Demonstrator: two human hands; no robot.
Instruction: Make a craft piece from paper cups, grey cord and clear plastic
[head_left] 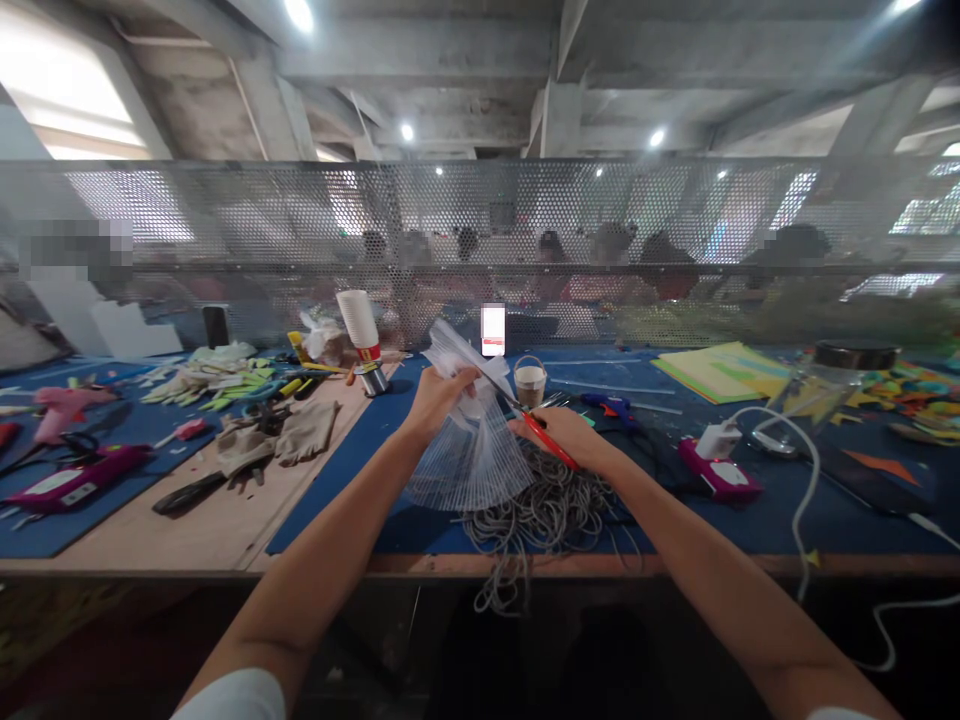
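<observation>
Gathered in my left hand (442, 395) is a sheet of clear pleated plastic (472, 460), its folds fanning out below the fingers and a bunched end sticking up above. My right hand (566, 435) grips red-handled scissors (551, 440). The blades point up and left, against or just beside the bunched plastic near my left fingers; whether they touch it I cannot tell. Under both hands lies a tangled heap of grey cord (544, 500), with some strands hanging over the table's front edge. Just behind the scissors stands a small pale bucket (529, 382) with a handle.
On the left are gloves (307, 432), stacked paper cups (358, 325), a pink glue gun (71, 405) and a purple power strip (82, 478). To the right sit a blue glue gun (611, 405), another power strip (720, 470), yellow sheets (724, 370) and a jar (825, 385). A perforated screen (300, 220) stands behind.
</observation>
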